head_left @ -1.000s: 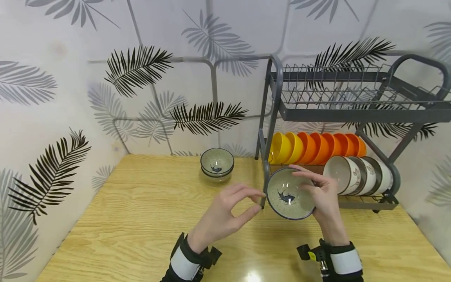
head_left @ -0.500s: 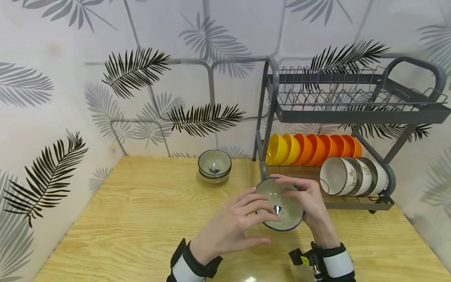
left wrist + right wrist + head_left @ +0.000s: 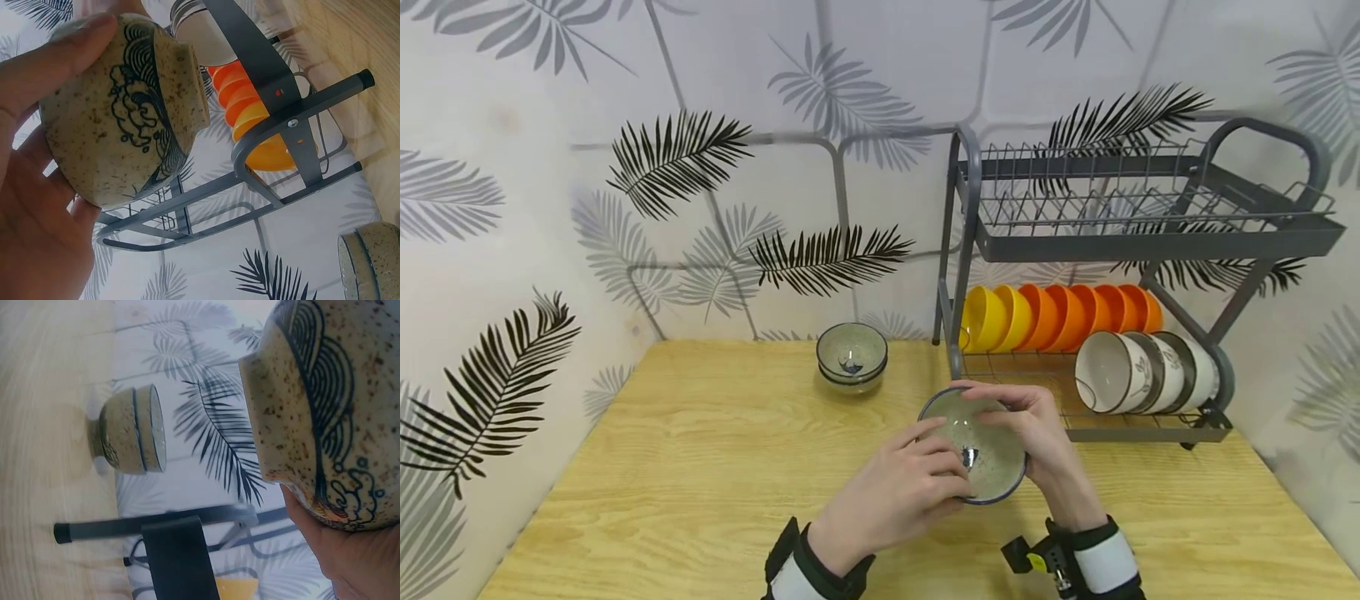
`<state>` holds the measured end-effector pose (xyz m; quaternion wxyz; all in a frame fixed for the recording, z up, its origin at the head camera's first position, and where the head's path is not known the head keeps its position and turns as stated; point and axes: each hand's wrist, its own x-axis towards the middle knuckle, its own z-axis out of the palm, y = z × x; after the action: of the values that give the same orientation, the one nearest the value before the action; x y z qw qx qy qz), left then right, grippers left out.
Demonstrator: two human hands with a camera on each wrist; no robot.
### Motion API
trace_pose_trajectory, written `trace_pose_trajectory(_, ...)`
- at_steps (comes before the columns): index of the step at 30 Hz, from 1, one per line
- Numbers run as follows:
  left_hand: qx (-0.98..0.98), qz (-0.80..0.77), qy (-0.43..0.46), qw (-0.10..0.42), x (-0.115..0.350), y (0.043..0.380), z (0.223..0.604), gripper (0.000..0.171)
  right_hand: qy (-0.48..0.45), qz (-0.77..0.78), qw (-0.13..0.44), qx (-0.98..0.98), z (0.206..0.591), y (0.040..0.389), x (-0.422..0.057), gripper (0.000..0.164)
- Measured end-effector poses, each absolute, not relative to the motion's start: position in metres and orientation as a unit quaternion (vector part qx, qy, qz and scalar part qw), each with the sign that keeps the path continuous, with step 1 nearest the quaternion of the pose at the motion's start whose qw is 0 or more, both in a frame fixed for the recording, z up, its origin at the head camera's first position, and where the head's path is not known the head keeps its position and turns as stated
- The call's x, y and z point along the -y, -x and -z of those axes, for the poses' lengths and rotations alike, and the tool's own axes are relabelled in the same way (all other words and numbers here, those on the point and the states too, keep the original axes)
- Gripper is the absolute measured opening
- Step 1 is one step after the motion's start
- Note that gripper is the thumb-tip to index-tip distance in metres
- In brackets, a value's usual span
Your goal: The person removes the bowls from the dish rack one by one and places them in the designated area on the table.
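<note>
A speckled beige-green bowl (image 3: 996, 458) with a blue rim and a dark blue motif inside is held between both hands, tilted toward the head camera. My right hand (image 3: 1041, 437) grips its right side, fingers over the rim. On the left side, my left hand (image 3: 895, 492) has its fingers over the rim and inside. The left wrist view shows the thumb (image 3: 69, 47) against the bowl's outer wall (image 3: 125, 112), which bears a dark wave pattern. In the right wrist view the bowl's foot (image 3: 259, 419) is off the table.
Two nested matching bowls (image 3: 852, 358) stand at the back of the wooden table (image 3: 700, 467). To the right is a grey two-tier dish rack (image 3: 1150, 247), its lower shelf holding a row of yellow and orange bowls (image 3: 1045, 317) and several white patterned bowls (image 3: 1112, 372).
The right hand has brought the bowl left and down, toward the body. The left hand, apart from it a second ago, has moved right and taken hold of the bowl's left side.
</note>
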<state>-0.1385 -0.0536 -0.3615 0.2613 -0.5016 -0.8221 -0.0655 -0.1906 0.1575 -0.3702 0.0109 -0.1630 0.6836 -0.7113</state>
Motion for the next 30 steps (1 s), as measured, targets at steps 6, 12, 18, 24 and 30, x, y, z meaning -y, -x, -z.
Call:
trace_pose_trajectory(6,0.833,0.071,0.500,0.225,0.0566,0.1381,0.3619,0.012,0.152,0.703,0.022,-0.694,0.3737,0.1880,-0.1518,0.028)
trace_pose_trajectory(12,0.822,0.080,0.524,0.210,0.0577,0.1373,0.3616,0.006,0.141,0.697,0.025,-0.702,0.3736,0.1867,-0.1500,0.032)
trace_pose_trajectory(18,0.811,0.076,0.523,0.251,0.0576,0.1370,0.3629,0.008,0.153,0.700,0.025,-0.697,0.3727,0.1859,-0.1487,0.033)
trace_pose_trajectory(24,0.805,0.080,0.516,0.283,0.0574,0.1372,0.3635,0.013,0.176,0.695,0.024,-0.697,0.3715,0.1847,-0.1479,0.028)
trace_pose_trajectory(30,0.797,0.096,0.508,0.313,0.0594,0.1429,0.3639,0.010,0.193,0.710,0.013,-0.677,0.3689,0.1832,-0.1470,0.028)
